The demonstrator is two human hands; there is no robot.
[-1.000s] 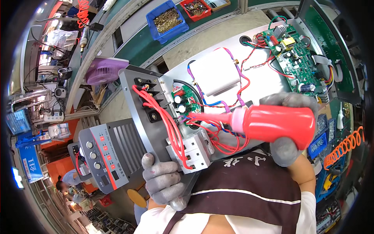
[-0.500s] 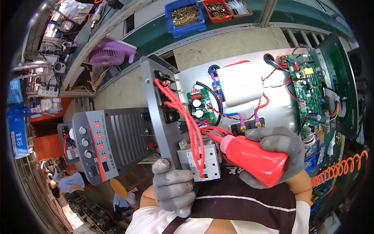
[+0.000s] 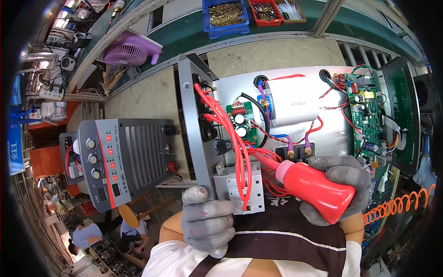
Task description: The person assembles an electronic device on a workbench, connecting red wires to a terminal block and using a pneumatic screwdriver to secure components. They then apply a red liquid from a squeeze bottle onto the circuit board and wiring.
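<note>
My left hand (image 3: 207, 221), in a grey glove, is closed round the lower end of the upright grey metal panel (image 3: 193, 111). My right hand (image 3: 348, 180), gloved too, wraps round a glossy red bottle-shaped tool (image 3: 316, 189) with a pink collar. Its slim red stem points up-left among red wires (image 3: 228, 129); its tip is hidden among them. Below the wires, a white circuit breaker block (image 3: 244, 189) sits beside the panel. On the silver chassis (image 3: 327, 134) are a white cylindrical capacitor (image 3: 293, 104), a small green circuit board (image 3: 241, 121) and brass-coloured terminal bolts (image 3: 299, 151).
A grey welding power unit (image 3: 124, 159) with knobs stands at the left. Beyond are a purple fan (image 3: 131, 51), a blue bin (image 3: 226, 18) and a red bin (image 3: 265, 12) of small metal parts. An orange coiled hose (image 3: 399, 203) hangs at the right. Other people sit lower left.
The bench scene has shifted a little in the view. The red tool and my right hand sit slightly farther right and lower. Both hands keep their hold.
</note>
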